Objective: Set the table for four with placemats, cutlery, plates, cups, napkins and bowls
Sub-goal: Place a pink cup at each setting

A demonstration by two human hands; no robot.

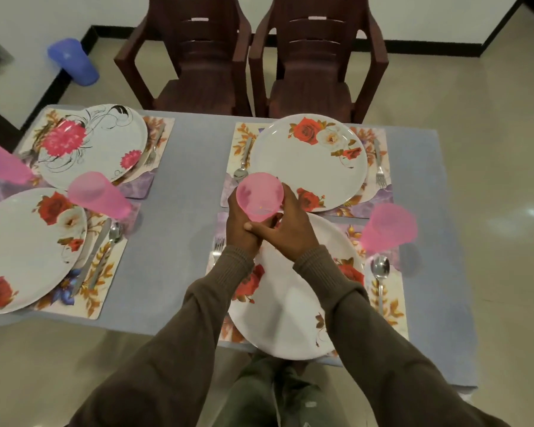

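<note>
A pink cup (259,195) stands upright between my two hands, above the gap between the two right placemats. My left hand (240,225) grips its left side and my right hand (292,224) wraps its right side and base. Behind it lies a rose plate (309,161) with a spoon (242,166) to its left and a fork (379,167) to its right. The near plate (285,306) sits under my forearms, with a fork (218,245) on its left and a spoon (380,272) on its right. Three more pink cups (389,228) (101,197) (2,164) stand by the other settings.
The blue-grey table (182,241) carries two more plates (94,144) (28,248) on floral placemats at the left. Two dark brown chairs (195,57) (315,57) stand at the far side. A blue bin (73,66) sits on the floor at the back left.
</note>
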